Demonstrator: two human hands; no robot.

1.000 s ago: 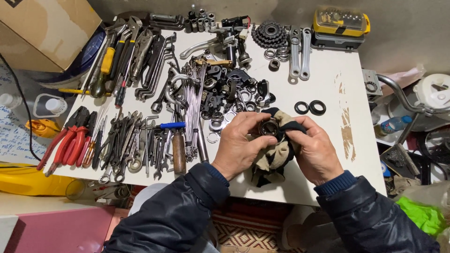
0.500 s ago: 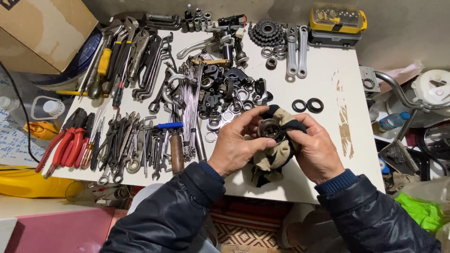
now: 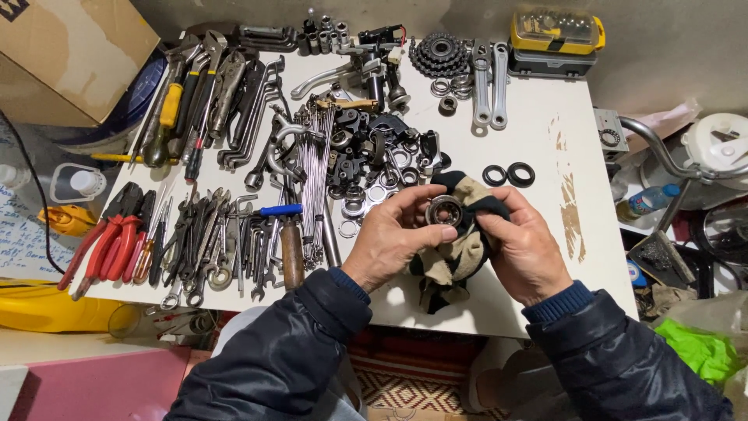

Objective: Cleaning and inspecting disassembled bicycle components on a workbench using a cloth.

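Note:
My left hand (image 3: 396,238) pinches a round metal bearing (image 3: 445,210) between thumb and fingers, above the front of the white table (image 3: 545,140). Around the bearing's right side my right hand (image 3: 523,248) presses a dirty beige and black rag (image 3: 456,261). The rag hangs down onto the table under both hands. Both sleeves are dark blue.
Two black rubber rings (image 3: 508,175) lie just behind my right hand. A heap of bike parts (image 3: 366,152), spokes (image 3: 312,179), wrenches (image 3: 210,234), red pliers (image 3: 105,242) and a hammer (image 3: 290,245) fill the left and middle. A yellow case (image 3: 557,35) stands at the back right.
The hands stay in place; the bearing has turned a little in the rag and my left fingers have shifted on it. The camera has shifted slightly.

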